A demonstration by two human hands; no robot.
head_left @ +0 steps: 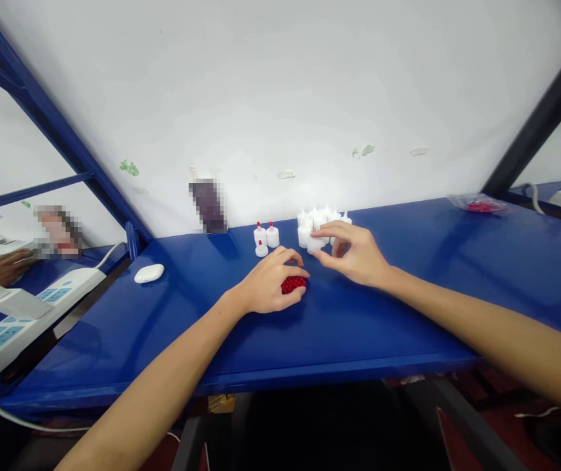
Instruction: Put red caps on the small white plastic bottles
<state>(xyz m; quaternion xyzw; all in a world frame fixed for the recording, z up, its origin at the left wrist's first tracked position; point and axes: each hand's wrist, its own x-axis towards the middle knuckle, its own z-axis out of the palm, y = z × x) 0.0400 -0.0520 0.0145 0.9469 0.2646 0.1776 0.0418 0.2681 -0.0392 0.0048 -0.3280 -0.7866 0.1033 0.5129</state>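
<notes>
Forearms (163, 383) converge: left hand (303, 282) open over red pieces (292, 284), right hand (314, 243) pinching white cap (315, 244).

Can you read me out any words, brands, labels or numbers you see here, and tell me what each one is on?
No words, brands or numbers are readable.
White bottles: no text visible.
White oval case: no text visible.
Power strip: its face is too small and blurred to read.

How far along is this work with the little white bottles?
Three bottles with red tips look done. The right hand grips a white one; the left hand partly covers small red pieces. The cluster with bare white tips seems left to do.
</notes>
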